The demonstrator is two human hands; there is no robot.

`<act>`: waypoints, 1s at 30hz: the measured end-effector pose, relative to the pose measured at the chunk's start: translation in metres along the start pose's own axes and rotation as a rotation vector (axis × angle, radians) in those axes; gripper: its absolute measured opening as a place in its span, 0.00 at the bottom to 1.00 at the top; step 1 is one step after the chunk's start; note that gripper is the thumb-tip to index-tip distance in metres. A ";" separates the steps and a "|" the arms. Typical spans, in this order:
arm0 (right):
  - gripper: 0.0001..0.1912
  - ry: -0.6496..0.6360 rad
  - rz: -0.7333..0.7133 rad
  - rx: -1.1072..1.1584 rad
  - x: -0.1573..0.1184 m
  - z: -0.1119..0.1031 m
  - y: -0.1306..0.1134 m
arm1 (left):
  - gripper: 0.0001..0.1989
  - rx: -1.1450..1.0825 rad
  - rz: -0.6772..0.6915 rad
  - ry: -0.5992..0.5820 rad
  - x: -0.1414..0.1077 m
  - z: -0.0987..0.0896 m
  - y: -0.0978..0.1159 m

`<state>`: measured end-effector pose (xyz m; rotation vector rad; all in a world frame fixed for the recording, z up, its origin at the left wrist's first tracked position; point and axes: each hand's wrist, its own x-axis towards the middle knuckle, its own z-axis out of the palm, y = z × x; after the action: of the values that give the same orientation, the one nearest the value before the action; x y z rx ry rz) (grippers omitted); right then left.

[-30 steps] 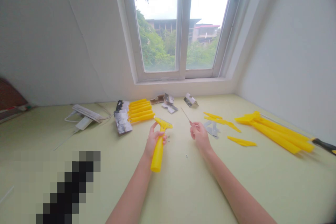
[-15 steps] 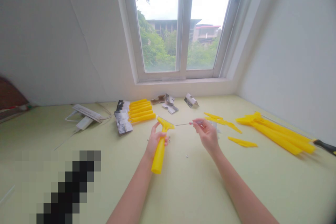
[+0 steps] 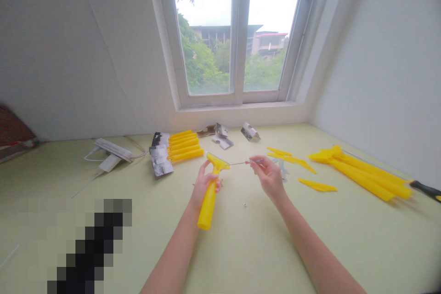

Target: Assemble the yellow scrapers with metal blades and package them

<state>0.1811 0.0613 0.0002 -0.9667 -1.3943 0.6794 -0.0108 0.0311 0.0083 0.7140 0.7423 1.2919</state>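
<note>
My left hand (image 3: 204, 189) is wrapped round a yellow scraper (image 3: 208, 206), its handle slanting toward me and its wide head pointing away. In my right hand (image 3: 270, 178) is a slim screwdriver (image 3: 237, 163), pinched by its handle. The screwdriver's shaft points left, and its tip meets the right side of the scraper's head. On the table below lies a small metal nut (image 3: 245, 204). More tiny hardware sits by my left fingers, too small to make out.
Several packaged yellow handles (image 3: 184, 147) lie at the back left, near a power strip (image 3: 115, 149). Folded cards (image 3: 251, 132) rest by the window. Flat yellow pieces (image 3: 317, 185) and a pile of yellow scraper parts (image 3: 365, 174) lie to the right.
My right hand has shifted slightly left with the screwdriver. The left hand and scraper have hardly moved, and the view has shifted a little.
</note>
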 end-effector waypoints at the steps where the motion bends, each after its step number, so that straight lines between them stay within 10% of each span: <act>1: 0.10 -0.002 0.001 -0.002 0.000 0.000 0.000 | 0.33 -0.002 0.000 -0.001 -0.001 0.000 0.000; 30: 0.07 0.004 -0.226 -0.203 -0.007 -0.005 -0.019 | 0.35 0.115 -0.028 -0.043 -0.006 0.006 0.000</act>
<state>0.1829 0.0456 0.0143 -0.9480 -1.5628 0.3723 -0.0068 0.0245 0.0122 0.8187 0.7932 1.2124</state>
